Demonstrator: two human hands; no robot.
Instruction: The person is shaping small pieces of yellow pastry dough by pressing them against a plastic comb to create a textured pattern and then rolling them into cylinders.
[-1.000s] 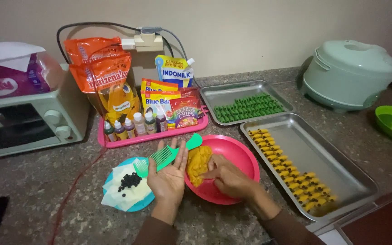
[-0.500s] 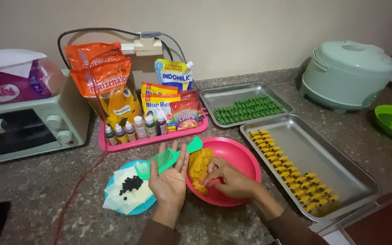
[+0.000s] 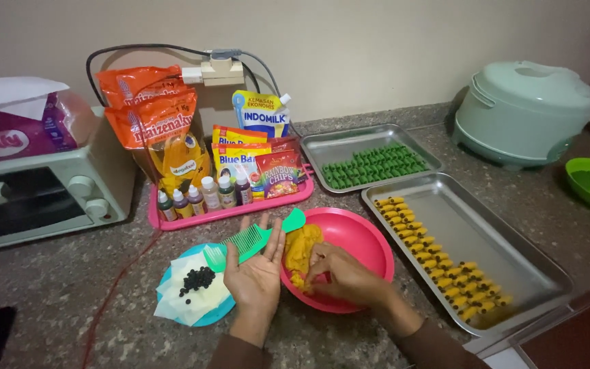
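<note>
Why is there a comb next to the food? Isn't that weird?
Yes, that stands out. A green comb lies across the fingers of the open left hand, right beside the pink bowl of yellow dough that the right hand is pinching. A comb is odd among baking things. Nothing looks spilled or broken.

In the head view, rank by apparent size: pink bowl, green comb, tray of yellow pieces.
1. Tray of yellow pieces, largest.
2. Pink bowl.
3. Green comb, smallest, lying across the left hand.
</note>
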